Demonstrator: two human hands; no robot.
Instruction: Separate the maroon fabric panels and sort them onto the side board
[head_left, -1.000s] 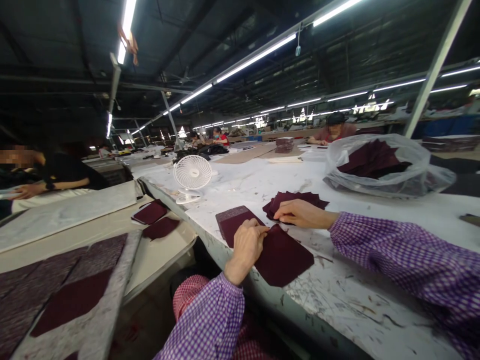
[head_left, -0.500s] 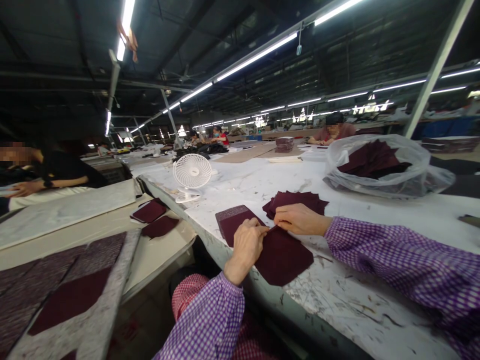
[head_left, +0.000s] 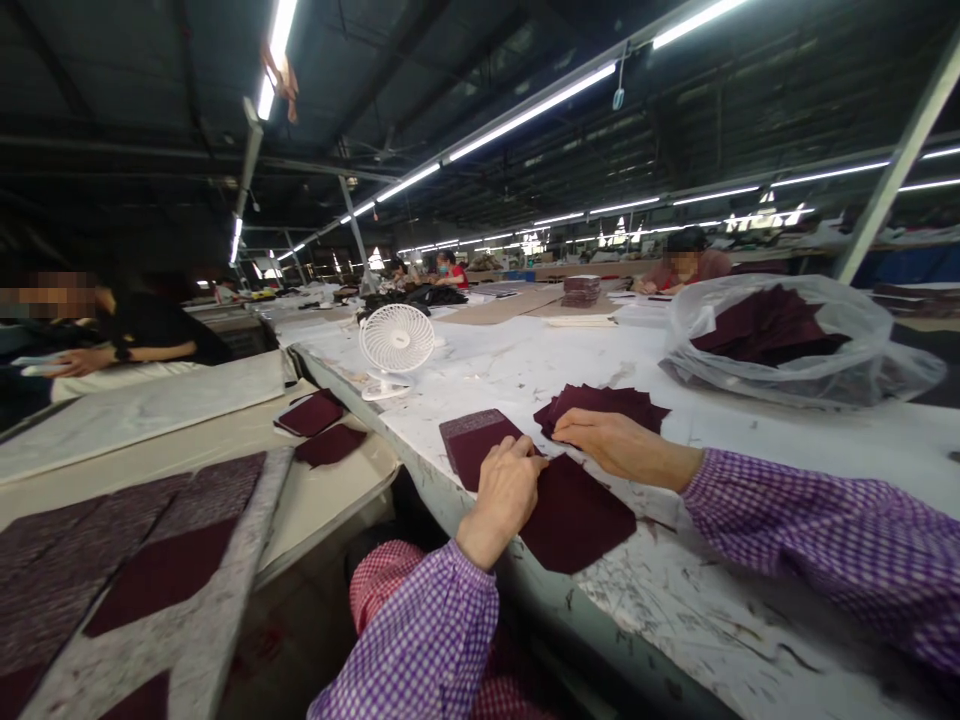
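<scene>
On the white tabletop lies a dark maroon fabric piece (head_left: 577,515) with cut corners. My left hand (head_left: 506,495) is closed at its upper left edge, with thumb and fingertips on the fabric. Beyond that hand sits another maroon piece (head_left: 480,440) with a speckled grey band along its far end. My right hand (head_left: 626,445) is just above the near piece's far edge, fingers loosely stretched to the left and apart from the left hand; its thumb is partly hidden. Directly behind it is a fanned pile of maroon pieces (head_left: 600,400).
A white fan (head_left: 397,340) stands at the table's left edge. To the right is a clear plastic bag (head_left: 795,385) holding maroon pieces. A lower side table (head_left: 352,480) on the left carries more pieces and a board. Several people work farther off.
My right hand has come off the fabric edge, leaving a gap between the two hands. The left hand stays at the edge. The whole view has shifted slightly.
</scene>
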